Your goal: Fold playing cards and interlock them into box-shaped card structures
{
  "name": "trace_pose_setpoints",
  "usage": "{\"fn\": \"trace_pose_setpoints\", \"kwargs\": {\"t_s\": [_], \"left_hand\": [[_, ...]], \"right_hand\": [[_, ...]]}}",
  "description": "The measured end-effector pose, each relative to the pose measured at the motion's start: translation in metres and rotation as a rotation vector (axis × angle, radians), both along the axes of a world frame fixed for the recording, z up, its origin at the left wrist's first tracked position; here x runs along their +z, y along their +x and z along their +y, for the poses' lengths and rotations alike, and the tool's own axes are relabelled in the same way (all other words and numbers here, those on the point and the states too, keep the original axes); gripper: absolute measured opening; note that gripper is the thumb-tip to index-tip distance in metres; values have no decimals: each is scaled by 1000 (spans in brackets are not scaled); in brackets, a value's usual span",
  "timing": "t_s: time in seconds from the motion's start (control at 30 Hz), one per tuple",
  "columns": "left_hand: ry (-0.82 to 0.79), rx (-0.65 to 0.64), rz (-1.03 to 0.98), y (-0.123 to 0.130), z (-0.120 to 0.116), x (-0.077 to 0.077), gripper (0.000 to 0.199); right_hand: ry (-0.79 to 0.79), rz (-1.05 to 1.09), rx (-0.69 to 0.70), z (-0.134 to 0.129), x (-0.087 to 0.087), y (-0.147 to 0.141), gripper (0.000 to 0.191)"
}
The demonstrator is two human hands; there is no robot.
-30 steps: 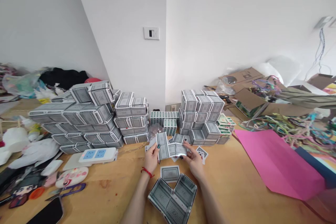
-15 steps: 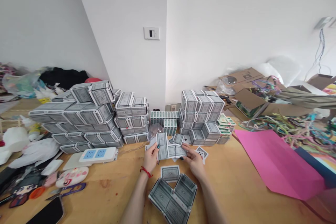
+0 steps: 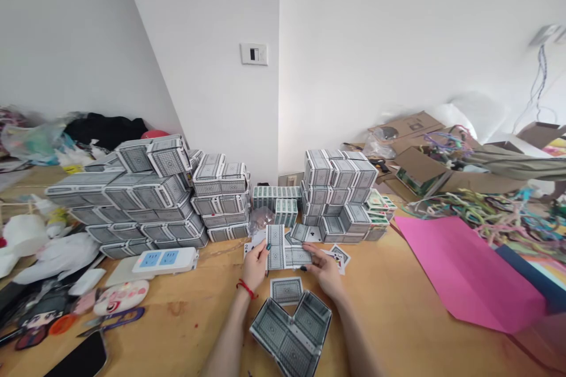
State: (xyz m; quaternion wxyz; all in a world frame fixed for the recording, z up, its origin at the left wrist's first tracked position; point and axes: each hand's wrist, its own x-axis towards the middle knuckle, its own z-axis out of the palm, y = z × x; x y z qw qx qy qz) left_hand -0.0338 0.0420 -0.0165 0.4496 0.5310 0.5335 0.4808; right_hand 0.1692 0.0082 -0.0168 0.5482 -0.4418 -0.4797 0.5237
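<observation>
Between thumb and fingers, my left hand [image 3: 254,268] holds an upright grey patterned card [image 3: 275,247]. My right hand [image 3: 324,268] pinches the right end of a sideways grey card [image 3: 298,255], whose left end meets the upright one. Nearer me, a single card [image 3: 286,290] lies face down on the table. Just below it is an open heart-shaped box [image 3: 294,336] made of the same cards, between my forearms. Loose cards [image 3: 338,256] lie to the right of my right hand, and more lie behind both hands.
Stacked card-covered blocks stand at the left [image 3: 145,188], centre-left [image 3: 221,194] and right [image 3: 338,188]. A power strip [image 3: 165,260], scissors [image 3: 117,319] and phone [image 3: 82,356] lie left. A pink sheet [image 3: 469,277] and tangled coloured strands [image 3: 477,212] are at the right.
The sideways card in my right hand has come up against the upright card and now lies straighter. Both hands have shifted only slightly, and the view has moved a little.
</observation>
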Motion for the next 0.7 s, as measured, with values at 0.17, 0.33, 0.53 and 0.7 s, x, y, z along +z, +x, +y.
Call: {"fn": "trace_pose_setpoints", "kwargs": {"t_s": [0.17, 0.33, 0.53, 0.7], "left_hand": [[25, 6, 14, 2, -2, 0, 45], [20, -32, 33, 4, -3, 2, 44], [-41, -43, 16, 4, -4, 3, 50], [-48, -51, 8, 4, -4, 5, 50]], "right_hand": [[-1, -34, 2, -2, 5, -2, 40], [-9, -134, 4, -3, 8, -4, 38], [8, -199, -19, -3, 9, -5, 32], [15, -209, -17, -4, 11, -5, 31]]}}
